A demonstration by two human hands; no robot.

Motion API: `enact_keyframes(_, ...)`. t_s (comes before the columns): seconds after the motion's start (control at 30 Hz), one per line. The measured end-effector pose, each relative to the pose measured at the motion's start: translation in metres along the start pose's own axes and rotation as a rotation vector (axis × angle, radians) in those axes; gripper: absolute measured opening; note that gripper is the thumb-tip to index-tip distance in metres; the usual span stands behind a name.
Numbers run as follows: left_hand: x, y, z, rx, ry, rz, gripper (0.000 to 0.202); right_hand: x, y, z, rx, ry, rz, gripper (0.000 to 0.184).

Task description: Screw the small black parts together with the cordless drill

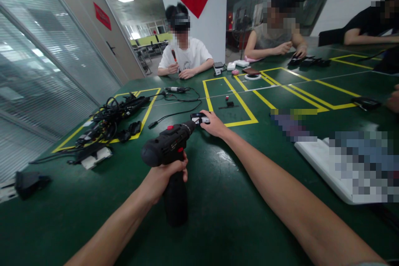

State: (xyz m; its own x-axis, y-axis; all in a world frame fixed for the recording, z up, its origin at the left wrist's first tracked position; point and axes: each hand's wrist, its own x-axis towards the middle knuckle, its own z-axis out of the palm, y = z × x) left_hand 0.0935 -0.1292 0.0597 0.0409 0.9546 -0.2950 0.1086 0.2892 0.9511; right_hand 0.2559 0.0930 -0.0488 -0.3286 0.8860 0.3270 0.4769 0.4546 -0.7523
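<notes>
My left hand is wrapped round the grip of a black cordless drill with red buttons. The drill points away from me, and its chuck end meets a small black and white device on the green table. From the right, my right hand grips that device, fingers over its far side. Whether the bit touches the device is hard to make out, as the chuck covers the spot. Just beyond lie a small black part and a tiny red piece.
Tangled black cables and adapters lie at the left, with a loose cable nearby. A white tray stands at the right. Yellow tape marks areas on the table. Across it sits a person holding a screwdriver; others sit farther right.
</notes>
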Motion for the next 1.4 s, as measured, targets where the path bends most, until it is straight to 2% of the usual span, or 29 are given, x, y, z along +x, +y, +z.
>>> enact_keyframes(0.23, -0.0005, 0.0016, 0.0016, -0.025, 0.011, 0.005, 0.028, -0.0007, -0.0009, 0.0003, 0.012, 0.007, -0.009, 0.050)
enact_keyframes(0.97, -0.0030, 0.0050, 0.0044, -0.051, 0.037, -0.032, 0.031, 0.0011, 0.0004, 0.0000, 0.031, -0.009, 0.005, 0.049)
enact_keyframes(1.4, -0.0014, -0.0024, 0.0003, -0.077, 0.040, 0.001, 0.030, 0.0021, 0.0004, 0.0005, 0.052, 0.005, 0.003, 0.046)
